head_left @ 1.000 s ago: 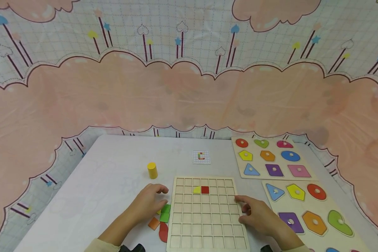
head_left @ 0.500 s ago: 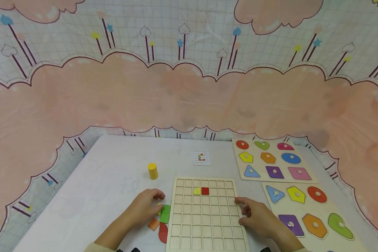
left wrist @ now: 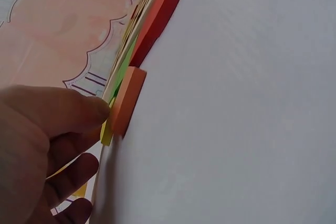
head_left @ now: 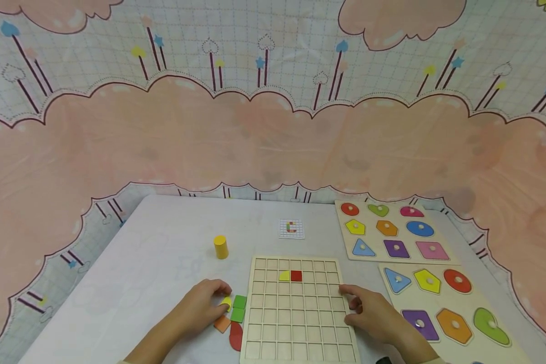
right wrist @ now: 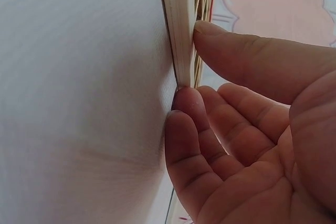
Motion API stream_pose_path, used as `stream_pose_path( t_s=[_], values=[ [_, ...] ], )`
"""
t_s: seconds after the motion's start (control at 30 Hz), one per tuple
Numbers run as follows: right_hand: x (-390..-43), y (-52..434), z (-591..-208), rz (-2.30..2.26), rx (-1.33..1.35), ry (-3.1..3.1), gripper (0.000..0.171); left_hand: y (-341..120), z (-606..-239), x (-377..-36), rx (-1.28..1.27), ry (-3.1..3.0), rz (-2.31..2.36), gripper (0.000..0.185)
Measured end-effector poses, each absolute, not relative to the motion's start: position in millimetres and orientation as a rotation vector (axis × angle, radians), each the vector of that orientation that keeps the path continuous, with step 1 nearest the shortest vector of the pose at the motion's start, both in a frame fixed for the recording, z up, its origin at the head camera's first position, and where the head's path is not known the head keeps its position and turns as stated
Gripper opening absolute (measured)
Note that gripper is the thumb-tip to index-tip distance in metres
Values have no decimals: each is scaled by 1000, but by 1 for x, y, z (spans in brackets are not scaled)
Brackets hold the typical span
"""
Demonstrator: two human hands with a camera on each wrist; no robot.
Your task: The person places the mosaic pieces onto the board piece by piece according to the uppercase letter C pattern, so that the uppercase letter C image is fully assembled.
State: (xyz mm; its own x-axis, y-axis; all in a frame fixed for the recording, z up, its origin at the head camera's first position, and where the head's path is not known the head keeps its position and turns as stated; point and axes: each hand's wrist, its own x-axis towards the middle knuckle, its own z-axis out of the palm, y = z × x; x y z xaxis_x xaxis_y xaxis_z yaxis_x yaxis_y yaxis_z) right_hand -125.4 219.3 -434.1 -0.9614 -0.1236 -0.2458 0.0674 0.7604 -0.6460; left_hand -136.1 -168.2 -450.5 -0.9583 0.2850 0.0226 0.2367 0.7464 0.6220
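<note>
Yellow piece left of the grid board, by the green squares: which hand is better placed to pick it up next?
Left hand, most likely: it is right at the yellow piece. The right hand touches the right edge of the grid board, so it would have to reach across.

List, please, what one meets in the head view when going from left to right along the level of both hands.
Left hand → nearer green square → wooden grid board → right hand → purple square → orange hexagon → green heart.
</note>
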Motion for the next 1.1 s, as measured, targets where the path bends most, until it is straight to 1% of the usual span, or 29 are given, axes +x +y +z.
stream_pose_path(
  t_s=[0.27, 0.57, 0.77, 1.0, 1.1],
  values=[
    [-126, 219, -434, -994, -45, 2685, 62, -174, -449, -132, 313, 2858, 988, 24],
    [-125, 219, -432, -1018, -44, 2673, 60, -180, -448, -129, 341, 2894, 985, 26],
    [-124, 219, -431, -1020, -45, 2677, 60, -178, -449, -128, 304, 2875, 984, 26],
    [-124, 218, -432, -1016, -32, 2677, 60, -176, -451, -127, 324, 2897, 970, 24],
    [-124, 219, -432, -1023, -52, 2681, 60, -173, -450, -127, 288, 2890, 961, 24]
  ],
)
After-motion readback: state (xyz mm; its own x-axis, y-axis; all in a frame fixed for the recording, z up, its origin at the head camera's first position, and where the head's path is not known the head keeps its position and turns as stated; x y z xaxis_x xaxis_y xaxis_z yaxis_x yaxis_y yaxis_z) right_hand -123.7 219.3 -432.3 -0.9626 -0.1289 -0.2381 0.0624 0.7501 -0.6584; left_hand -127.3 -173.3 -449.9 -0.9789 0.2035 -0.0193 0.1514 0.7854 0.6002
